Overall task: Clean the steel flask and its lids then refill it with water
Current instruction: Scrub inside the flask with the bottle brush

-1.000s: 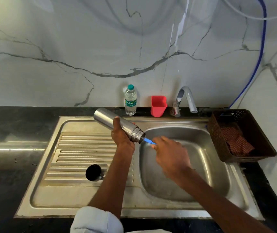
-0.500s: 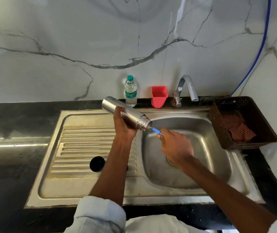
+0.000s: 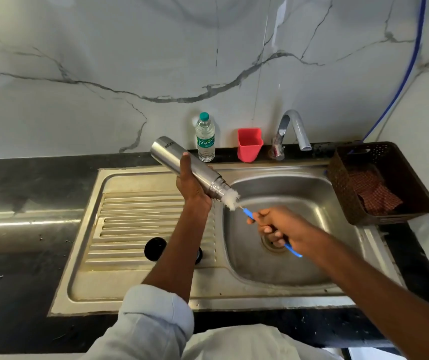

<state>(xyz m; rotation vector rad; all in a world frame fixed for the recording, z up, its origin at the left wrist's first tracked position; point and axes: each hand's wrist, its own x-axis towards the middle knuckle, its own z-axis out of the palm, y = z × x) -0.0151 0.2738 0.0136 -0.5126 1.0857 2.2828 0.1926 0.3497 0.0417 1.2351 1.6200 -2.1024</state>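
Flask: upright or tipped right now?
Tipped. The flask slants mouth-down over the sink in the left hand; brush bristles show at its mouth.

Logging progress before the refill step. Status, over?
Left hand grips steel flask, tilted mouth-down over sink. Right hand grips blue bottle brush, white bristles at the mouth. Black lid on drainboard. Nothing blocking.

Grey-veined white marble wall (image 3: 104,61) rises behind a dark stone counter (image 3: 26,178) under soft, even light
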